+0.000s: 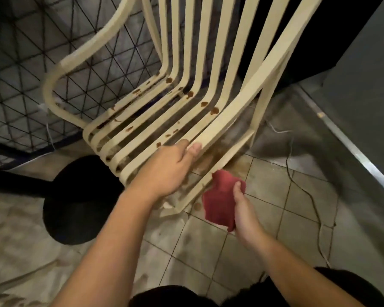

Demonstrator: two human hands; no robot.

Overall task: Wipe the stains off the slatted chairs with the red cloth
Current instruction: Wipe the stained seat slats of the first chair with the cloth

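Cloth [220,200] right of chair [155,120]

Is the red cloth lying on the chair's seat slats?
No, the right hand holds the red cloth low beside the chair, away from the seat's stains.

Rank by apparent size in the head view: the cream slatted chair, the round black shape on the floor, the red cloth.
1. cream slatted chair
2. round black shape
3. red cloth, bunched in the right hand

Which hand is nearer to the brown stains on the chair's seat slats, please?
Left. The left hand grips a seat slat of the chair, right beside the nearest stains. The right hand holds the red cloth lower down, beside the seat's outer edge.
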